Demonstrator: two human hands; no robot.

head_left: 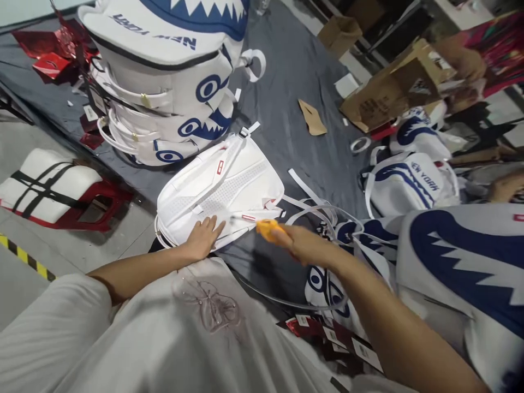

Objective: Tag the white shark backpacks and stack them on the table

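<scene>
A white backpack point(245, 183) lies on the grey cloth in front of me, its padded back panel and shoulder straps facing up. My left hand point(202, 238) rests with spread fingers on its near edge, pressing on the white fabric. In my right hand point(307, 244) is an orange air blow gun point(268, 229), gripped by its body. Its thin nozzle points left over the strap with a small red label, close to my left fingers. Whether the nozzle touches the fabric I cannot tell. A clear hose point(282, 303) loops around below the gun.
Stacked white-and-blue backpacks point(155, 87) stand at the back left, beside red foil point(57, 60). More backpacks point(421, 180) crowd the right. Beyond are a cardboard box point(393, 90), a tape roll point(360, 144), and another person's hand point(466, 60). A red-and-white bundle point(61, 185) sits on the floor.
</scene>
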